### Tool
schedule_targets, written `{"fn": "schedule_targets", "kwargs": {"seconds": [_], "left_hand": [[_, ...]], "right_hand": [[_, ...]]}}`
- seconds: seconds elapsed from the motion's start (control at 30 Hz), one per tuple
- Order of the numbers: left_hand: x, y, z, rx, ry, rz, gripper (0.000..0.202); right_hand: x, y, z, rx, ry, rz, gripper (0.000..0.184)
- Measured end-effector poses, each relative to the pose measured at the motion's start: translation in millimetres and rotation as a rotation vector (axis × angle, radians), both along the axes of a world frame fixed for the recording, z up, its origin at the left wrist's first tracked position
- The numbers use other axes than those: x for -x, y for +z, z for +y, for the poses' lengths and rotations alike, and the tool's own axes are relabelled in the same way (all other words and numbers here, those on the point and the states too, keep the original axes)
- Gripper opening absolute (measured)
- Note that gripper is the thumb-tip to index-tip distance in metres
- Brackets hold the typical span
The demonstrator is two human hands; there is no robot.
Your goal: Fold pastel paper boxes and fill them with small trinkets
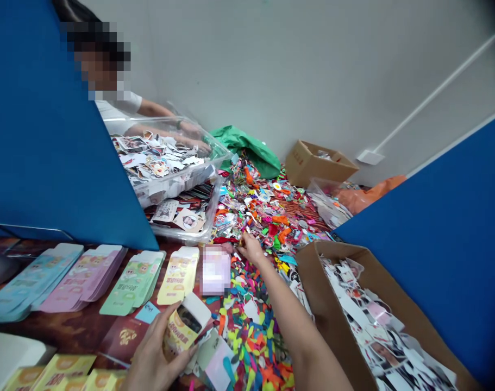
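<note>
My left hand (151,350) is wrapped round a small yellow cardboard box (181,332). The box is tilted, its top flap is up and something dark shows inside. My right hand (252,248) reaches forward to the pile of small colourful trinkets (267,217). Its fingers are bent together at the pile, and whatever lies between them is too small to make out. Uninflated balloons (255,336) in many colours lie below my right forearm. Close to the left hand are a dark red card (123,336) and a small blue card (147,312).
Flat blue (47,277), purple (82,277), green (133,279) and yellow box stacks (177,274) line the left. Another person (120,111) reaches into a clear bin (177,176) behind a blue partition (63,163). A carton of cut-outs (332,304) stands right; another carton (312,168) sits behind.
</note>
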State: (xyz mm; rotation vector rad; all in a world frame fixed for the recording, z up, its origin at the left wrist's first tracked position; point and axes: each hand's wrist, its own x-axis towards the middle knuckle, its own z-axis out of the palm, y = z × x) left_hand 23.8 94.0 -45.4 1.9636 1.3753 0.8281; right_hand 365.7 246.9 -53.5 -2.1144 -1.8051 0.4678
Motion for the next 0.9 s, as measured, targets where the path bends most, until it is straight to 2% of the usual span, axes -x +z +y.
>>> {"fn": "schedule_targets", "kwargs": {"seconds": [0.13,0.27,0.33,0.43,0.53,0.63,0.77,0.9], "left_hand": [[-3,4.0,0,-0.012,-0.022,-0.009,0.064],[-6,11.8,2,0.003,-0.004,-0.01,0.063],[-10,17.9,3,0.023,0.013,-0.012,0.062],[-19,26.7,6,0.059,0.034,-0.031,0.065],[-24,31.7,6,0.073,0.015,-0.066,0.065],[-22,33.1,2,0.062,0.01,-0.075,0.062],[-13,32.5,-3,0.078,0.032,-0.028,0.049],[-7,35.0,-6,-0.017,0.0,-0.032,0.067]], "right_hand": [[-2,20.0,-5,-0.021,0.001,0.088,0.02],[9,58.0,-20,-0.055,0.029,0.224,0.01],[25,80.3,-34,-0.057,0.091,0.306,0.014],[62,109.8,-62,-0.053,0.261,0.528,0.023],[102,128.9,-92,-0.044,0.427,0.682,0.019],[129,135.9,-115,-0.05,0.568,0.576,0.018],[139,134.1,-132,-0.181,0.63,0.455,0.023],[143,133.2,-139,-0.32,0.611,0.388,0.018]]}}
